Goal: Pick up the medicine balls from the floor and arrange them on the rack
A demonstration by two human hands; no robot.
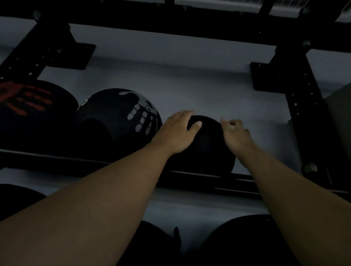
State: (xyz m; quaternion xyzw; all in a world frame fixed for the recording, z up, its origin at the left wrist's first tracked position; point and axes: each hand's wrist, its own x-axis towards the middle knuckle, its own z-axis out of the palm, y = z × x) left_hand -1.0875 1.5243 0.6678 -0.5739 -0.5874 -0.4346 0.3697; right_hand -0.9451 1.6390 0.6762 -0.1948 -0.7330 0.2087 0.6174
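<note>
Hands (pixel 207 133) on rail-edge ball (pixel 206 148) (right clear)

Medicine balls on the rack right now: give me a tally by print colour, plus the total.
Red handprint: 1
White handprint: 1
Plain black, no print visible: 1, left hand resting on it, right hand beside it
Total: 3

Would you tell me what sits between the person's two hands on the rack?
In the head view, a plain black medicine ball sits between the left hand and the right hand; the left hand rests on it.
</note>
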